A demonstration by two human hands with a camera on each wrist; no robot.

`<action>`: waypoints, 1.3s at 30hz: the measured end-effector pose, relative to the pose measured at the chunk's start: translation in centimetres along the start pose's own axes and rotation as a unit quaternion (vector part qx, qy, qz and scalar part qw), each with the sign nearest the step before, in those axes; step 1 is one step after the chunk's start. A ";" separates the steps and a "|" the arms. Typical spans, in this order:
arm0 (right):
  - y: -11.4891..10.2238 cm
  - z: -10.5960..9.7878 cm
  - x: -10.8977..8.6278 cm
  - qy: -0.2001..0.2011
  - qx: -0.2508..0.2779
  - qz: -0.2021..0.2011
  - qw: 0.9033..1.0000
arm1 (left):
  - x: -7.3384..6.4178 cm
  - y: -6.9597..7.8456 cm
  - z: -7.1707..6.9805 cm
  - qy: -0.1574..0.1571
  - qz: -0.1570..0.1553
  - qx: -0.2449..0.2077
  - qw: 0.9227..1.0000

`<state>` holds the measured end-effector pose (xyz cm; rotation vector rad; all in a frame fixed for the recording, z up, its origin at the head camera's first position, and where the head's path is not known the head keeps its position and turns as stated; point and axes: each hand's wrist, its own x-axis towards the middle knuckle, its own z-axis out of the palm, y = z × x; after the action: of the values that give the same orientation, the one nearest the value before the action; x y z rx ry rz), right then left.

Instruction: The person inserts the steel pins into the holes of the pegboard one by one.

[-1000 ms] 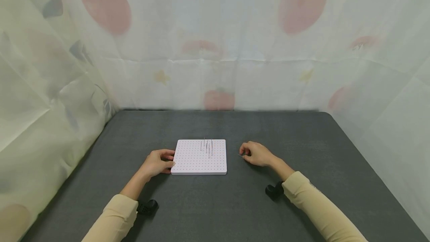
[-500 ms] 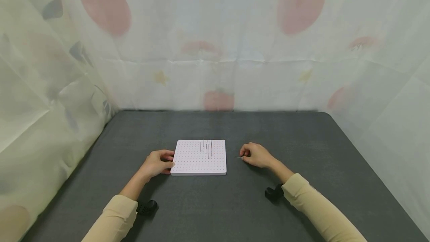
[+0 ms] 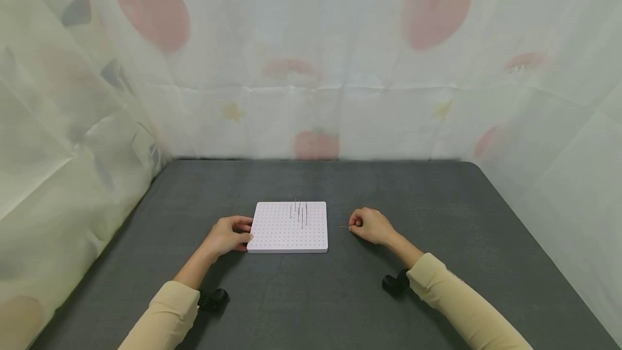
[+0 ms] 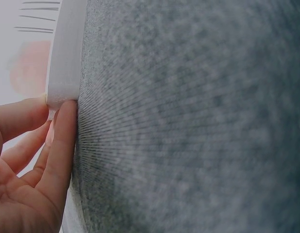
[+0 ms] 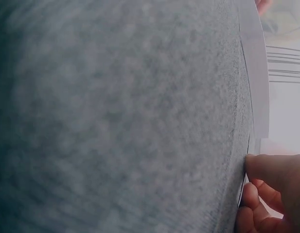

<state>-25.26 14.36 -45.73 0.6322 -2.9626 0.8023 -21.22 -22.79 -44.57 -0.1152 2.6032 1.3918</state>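
A white perforated board (image 3: 277, 231) lies on the dark grey table, with several thin metal pins (image 3: 302, 215) standing upright in its holes toward the back right. At the board's left edge, my left hand (image 3: 224, 237) grips the near corner; the left wrist view shows the thumb against the upper edge and fingers along the side (image 4: 62, 141). To the right of the board, my right hand (image 3: 371, 226) pinches another thin metal pin (image 3: 344, 227) between thumb and fingers, low over the tabletop. Its tip points left toward the board. Part of that pin is hidden by the fingers.
The grey table (image 3: 311, 301) spreads around the board. A pale curtain (image 3: 369, 112) with fruit prints hangs behind the table's far edge, and another curtain (image 3: 73, 177) runs along the left side. Black wrist devices (image 3: 214, 300) sit near both sleeves.
The right hand's pin now sticks out further to the left of its fingertips than one second ago, and the hand has shifted very slightly. The left hand and board stay where they were.
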 end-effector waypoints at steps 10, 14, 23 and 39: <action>-0.1 0.0 0.0 0.003 -0.005 -0.005 1.000 | 0.0 0.0 0.0 0.002 -0.003 0.001 1.000; 0.0 0.0 -0.1 0.004 -0.005 -0.008 1.000 | 0.0 0.1 0.1 0.005 -0.005 0.003 1.000; 0.1 0.1 0.0 -0.002 0.006 -0.005 1.000 | 0.0 0.1 0.2 0.008 -0.005 0.006 1.000; -1.4 -0.1 1.0 0.017 0.028 0.034 0.999 | -0.1 0.1 0.1 0.009 -0.003 0.010 1.000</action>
<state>-25.69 12.98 -44.84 0.5171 -2.9550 0.8960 -21.12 -22.60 -44.53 -0.1314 2.6277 1.3695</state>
